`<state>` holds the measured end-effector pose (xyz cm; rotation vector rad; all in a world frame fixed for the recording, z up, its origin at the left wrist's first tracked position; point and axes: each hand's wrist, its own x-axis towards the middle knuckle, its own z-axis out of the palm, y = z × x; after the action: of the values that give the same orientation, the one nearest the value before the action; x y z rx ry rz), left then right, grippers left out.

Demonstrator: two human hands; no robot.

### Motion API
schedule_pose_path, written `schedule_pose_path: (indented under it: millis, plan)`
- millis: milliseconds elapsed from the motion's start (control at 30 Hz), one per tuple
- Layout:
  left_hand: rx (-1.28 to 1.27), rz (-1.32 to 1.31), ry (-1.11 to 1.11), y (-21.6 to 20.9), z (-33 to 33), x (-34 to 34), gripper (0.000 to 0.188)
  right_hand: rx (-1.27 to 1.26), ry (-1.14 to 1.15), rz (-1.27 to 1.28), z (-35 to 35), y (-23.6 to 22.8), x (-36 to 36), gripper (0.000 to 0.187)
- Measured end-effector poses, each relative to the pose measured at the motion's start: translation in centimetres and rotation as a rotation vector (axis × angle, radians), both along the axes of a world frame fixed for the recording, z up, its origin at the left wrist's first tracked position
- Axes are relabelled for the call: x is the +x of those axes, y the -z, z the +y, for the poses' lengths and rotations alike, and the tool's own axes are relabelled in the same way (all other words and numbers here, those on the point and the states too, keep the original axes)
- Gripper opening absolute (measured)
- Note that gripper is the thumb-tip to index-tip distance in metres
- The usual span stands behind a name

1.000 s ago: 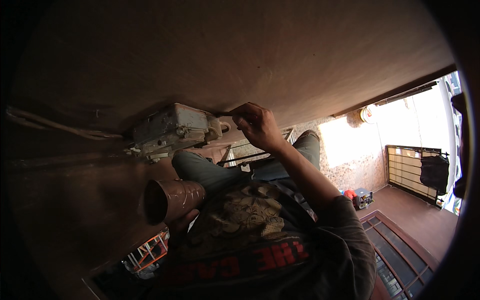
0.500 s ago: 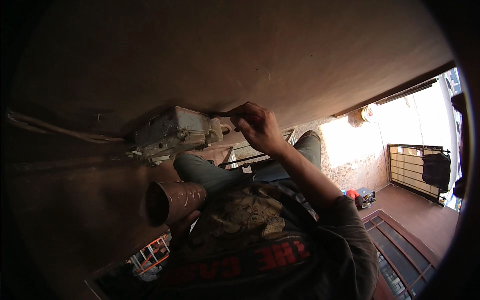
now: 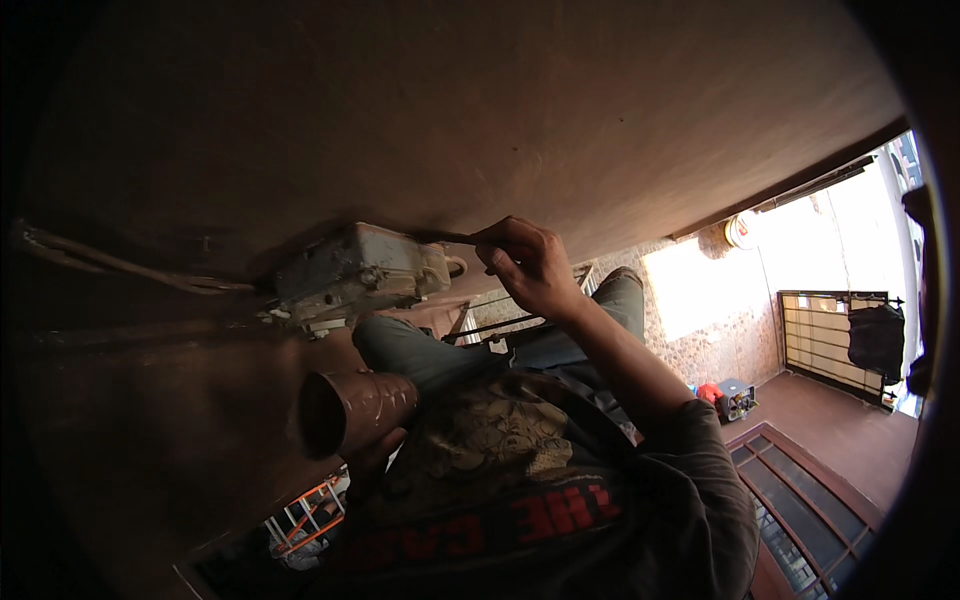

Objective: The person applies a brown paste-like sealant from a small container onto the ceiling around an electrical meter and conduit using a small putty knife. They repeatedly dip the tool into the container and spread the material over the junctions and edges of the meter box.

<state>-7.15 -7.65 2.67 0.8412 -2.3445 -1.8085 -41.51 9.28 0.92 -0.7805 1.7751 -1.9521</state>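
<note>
My right hand (image 3: pixel 530 262) is closed around a thin paintbrush (image 3: pixel 452 238), its dark end against the brown wall (image 3: pixel 480 140) just beside a grey metal box (image 3: pixel 365 262). The box is fixed to the wall, paint-spotted, with a latch and a ring-like fitting at its right end. Lower left, my left hand (image 3: pixel 378 452) grips a brown can (image 3: pixel 375 408) with pale drips down its side. The can is tilted, its dark mouth facing left; what is inside cannot be made out. Most of the left hand's fingers are hidden behind the can.
A cable (image 3: pixel 130 265) runs along the wall into the box. My legs (image 3: pixel 420 355) straddle a ladder whose rail (image 3: pixel 490 328) shows between them. Below left stands an orange ladder (image 3: pixel 305 515). Far right are a gate (image 3: pixel 835 335), a grey machine (image 3: pixel 738 398) and a brown-framed window (image 3: pixel 800 500).
My right hand has shifted slightly right and down, with the brush still at the wall by the box. The can in my left hand stays nearly in place.
</note>
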Motion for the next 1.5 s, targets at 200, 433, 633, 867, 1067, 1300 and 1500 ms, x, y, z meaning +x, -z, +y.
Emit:
schedule_pose_path:
  millis: [200, 433, 633, 867, 1067, 1300, 1500]
  plan:
    - [-0.277, -0.058, 0.232, -0.8, -1.8, 0.6, 0.061, -0.045, 0.013, 0.235, -0.2, -0.2, 0.0, 0.018]
    - [-0.212, -0.033, 0.259, -1.0, -2.1, 0.5, 0.067, 0.098, 0.042, 0.042, 0.2, 1.0, 0.2, 0.018]
    - [-0.123, -0.034, 0.169, -1.5, -1.2, -0.4, 0.078, -0.113, 0.059, -0.069, 0.0, 1.3, 0.7, 0.021]
    - [-0.244, -0.053, 0.276, -2.4, -2.2, -0.5, 0.084, 0.101, 0.195, -0.37, 4.1, 5.4, 1.9, 0.024]
    - [-0.396, -0.034, 0.426, -3.2, -2.8, -2.0, 0.088, 0.348, 0.167, -0.336, 6.4, 11.7, 4.7, 0.023]
    - [-0.679, -0.007, 0.792, -4.4, -3.9, -3.9, 0.092, 0.194, 0.226, -0.751, 6.8, 14.8, 3.0, 0.035]
    - [-0.67, 0.197, 0.789, -3.4, -3.8, -4.6, 0.09, 0.147, 0.142, -0.468, 3.3, 11.8, 2.5, 0.028]
